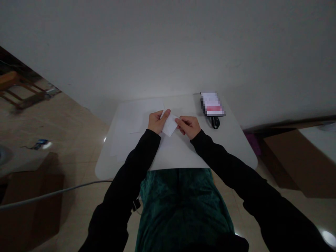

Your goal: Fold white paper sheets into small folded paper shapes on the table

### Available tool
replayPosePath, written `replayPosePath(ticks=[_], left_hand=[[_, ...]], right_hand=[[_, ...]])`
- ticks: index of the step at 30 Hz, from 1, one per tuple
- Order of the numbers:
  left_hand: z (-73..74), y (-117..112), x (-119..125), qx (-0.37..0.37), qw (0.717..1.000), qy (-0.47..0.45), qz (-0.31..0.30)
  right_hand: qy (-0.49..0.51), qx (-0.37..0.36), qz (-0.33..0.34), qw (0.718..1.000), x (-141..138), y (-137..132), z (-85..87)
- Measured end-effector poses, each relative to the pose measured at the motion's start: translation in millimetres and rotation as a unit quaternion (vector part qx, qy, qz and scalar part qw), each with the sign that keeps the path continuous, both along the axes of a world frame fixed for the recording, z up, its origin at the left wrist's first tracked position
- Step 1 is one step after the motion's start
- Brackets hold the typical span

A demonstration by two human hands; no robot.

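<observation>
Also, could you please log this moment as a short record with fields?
left hand: pinches the small white paper piece
right hand: pinches the same piece's other edge
surface: white table
on table: white paper sheet, obscured packet, black cable
floor, right: cardboard box

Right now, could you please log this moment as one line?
left hand: holds small white paper piece | right hand: pinches its edge | below: white rounded table
</observation>
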State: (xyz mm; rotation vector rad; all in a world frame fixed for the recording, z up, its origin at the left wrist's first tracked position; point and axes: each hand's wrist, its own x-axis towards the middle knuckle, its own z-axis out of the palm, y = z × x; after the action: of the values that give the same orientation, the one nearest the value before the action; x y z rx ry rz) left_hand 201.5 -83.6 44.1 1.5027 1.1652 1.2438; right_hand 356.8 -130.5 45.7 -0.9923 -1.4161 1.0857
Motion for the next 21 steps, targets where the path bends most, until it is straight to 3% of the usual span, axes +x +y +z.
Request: replayPosePath(ticks=[4, 8, 13, 18, 21], left_hand=[[3.8, 1.4, -2.6, 0.037, 0.997, -0.010, 0.065], [7.1, 1.1, -7.1, 0.039, 0.999, 0.019, 0.021], [22.7, -7.2, -20.5, 0.049, 0.998, 0.018, -0.021], [34.7, -26.2, -39.7, 0.071, 0.989, 0.007, -0.127], [33.4, -39.4, -46.0, 0.080, 0.989, 0.040, -0.116]], right_hand=[[0.056, -0.062, 0.073, 0.994, 3.7, 4.0, -0.8], [0.034, -0.105, 0.153, 0.982, 4.6, 3.0, 1.0], [0.068, -0.103, 0.139, 0.983, 5.5, 2.4, 4.1], [0.105, -0.109, 0.134, 0.979, 11.1, 4.4, 3.3], [0.079, -0.071, 0.099, 0.989, 11.1, -3.0, 4.0]])
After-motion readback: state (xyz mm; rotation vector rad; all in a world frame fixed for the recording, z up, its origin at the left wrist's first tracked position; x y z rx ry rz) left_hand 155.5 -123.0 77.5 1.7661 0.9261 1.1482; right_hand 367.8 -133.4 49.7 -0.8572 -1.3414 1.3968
